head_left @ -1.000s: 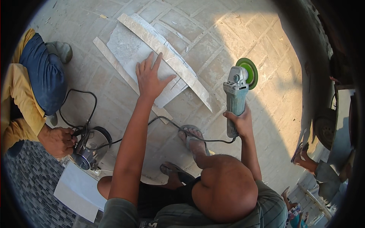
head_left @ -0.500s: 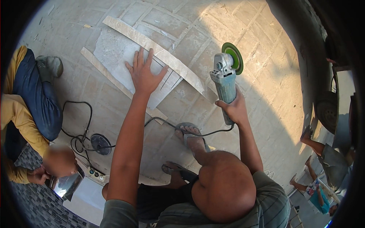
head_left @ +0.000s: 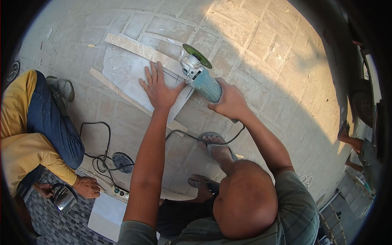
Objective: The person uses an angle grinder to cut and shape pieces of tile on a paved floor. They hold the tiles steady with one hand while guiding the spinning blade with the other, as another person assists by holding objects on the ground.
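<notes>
My left hand [head_left: 161, 93] lies flat with spread fingers on a pale tile [head_left: 124, 69] on the ground. Dark lines mark the tile's right end, close to my thumb. Wrapped around the body of a teal angle grinder [head_left: 207, 87], my right hand [head_left: 231, 101] keeps it tilted, its metal head beside my left fingertips. The grinder's green disc [head_left: 198, 56] is just past the right part of a light strip [head_left: 136, 49] along the tile's far edge; whether they touch I cannot tell. A second strip [head_left: 116, 87] runs along the near edge.
A black cable [head_left: 109, 143] loops across the paved ground past my sandalled foot [head_left: 214, 139]. Near it lies a round dark disc [head_left: 122, 162]. At left, a co-worker in yellow sleeves [head_left: 30, 153] sits by a shiny metal object [head_left: 64, 199]. A wheel [head_left: 362, 102] stands far right.
My right hand has brought the grinder left and tilted it toward the tile, next to my left hand. My left hand remains on the tile. The co-worker's hand has reached toward the sockets.
</notes>
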Demonstrator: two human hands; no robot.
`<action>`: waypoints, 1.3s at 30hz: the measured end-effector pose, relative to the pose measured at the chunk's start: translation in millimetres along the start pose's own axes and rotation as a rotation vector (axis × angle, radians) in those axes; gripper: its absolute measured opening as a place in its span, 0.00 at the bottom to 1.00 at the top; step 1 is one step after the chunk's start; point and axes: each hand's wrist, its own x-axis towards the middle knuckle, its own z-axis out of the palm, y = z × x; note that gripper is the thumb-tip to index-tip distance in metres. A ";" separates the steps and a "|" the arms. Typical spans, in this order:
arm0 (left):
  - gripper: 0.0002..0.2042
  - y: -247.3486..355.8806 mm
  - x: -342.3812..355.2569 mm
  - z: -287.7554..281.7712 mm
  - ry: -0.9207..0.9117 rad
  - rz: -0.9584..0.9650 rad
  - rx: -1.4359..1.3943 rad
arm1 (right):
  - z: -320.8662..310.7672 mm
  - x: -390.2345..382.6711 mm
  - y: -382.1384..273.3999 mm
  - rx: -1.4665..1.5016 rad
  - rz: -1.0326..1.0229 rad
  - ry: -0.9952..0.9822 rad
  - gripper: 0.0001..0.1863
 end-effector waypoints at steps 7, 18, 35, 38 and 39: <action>0.58 -5.8 0.1 4.9 -0.016 -0.019 0.008 | 20.9 38.5 -30.5 -0.031 -0.030 -0.077 0.39; 0.35 -11.5 0.4 17.9 0.054 0.026 0.002 | 27.5 60.5 -54.1 -0.059 -0.092 -0.110 0.31; 0.37 -6.0 -0.9 12.2 0.050 0.042 0.000 | 27.4 69.0 -62.0 -0.157 -0.060 -0.163 0.33; 0.37 -5.9 -0.2 11.3 0.059 0.037 -0.016 | 26.1 69.8 -64.5 -0.165 -0.050 -0.172 0.33; 0.37 -5.8 0.1 11.0 0.060 0.033 -0.017 | 26.0 70.6 -64.5 -0.169 -0.054 -0.171 0.33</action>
